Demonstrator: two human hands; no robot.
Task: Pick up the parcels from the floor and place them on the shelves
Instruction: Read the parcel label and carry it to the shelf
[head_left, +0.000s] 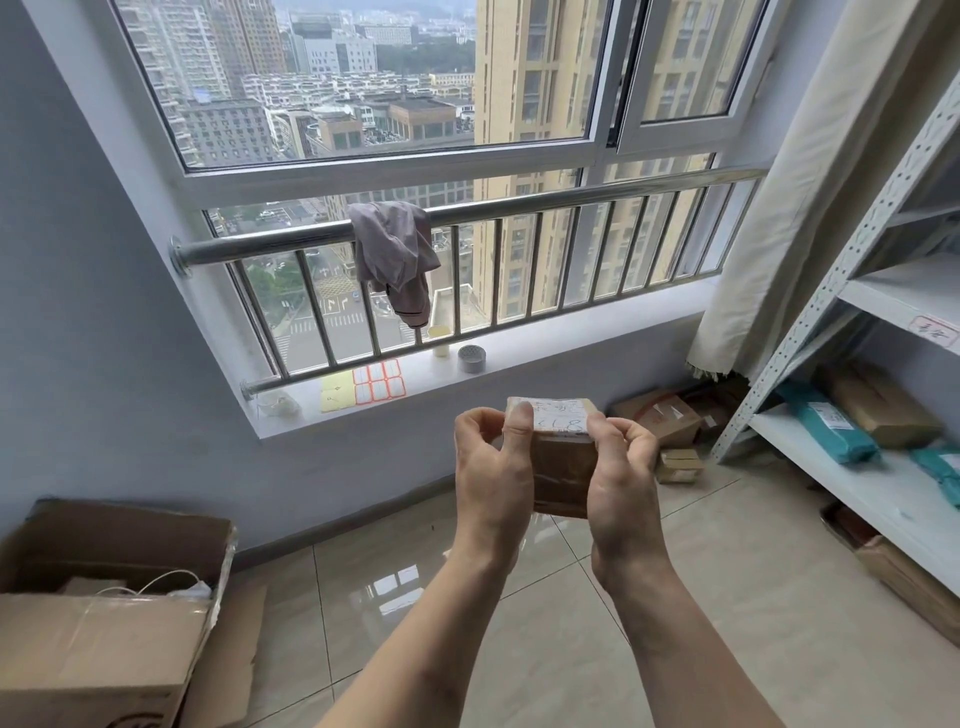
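A high-rise room used for parcel storage: metal shelving, cardboard boxes, tiled floor.

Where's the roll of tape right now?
In the head view, the roll of tape stands on the windowsill, centre frame, just right of a small cup beneath the railing.

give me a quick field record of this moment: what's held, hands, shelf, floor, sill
held: small brown parcel, white label on top
left hand: grips parcel's left side
right hand: grips right side, fingers at the label
shelf: teal parcels and a brown one on it
floor: brown parcels by the curtain, open carton at left
sill: sticker sheets, tape roll
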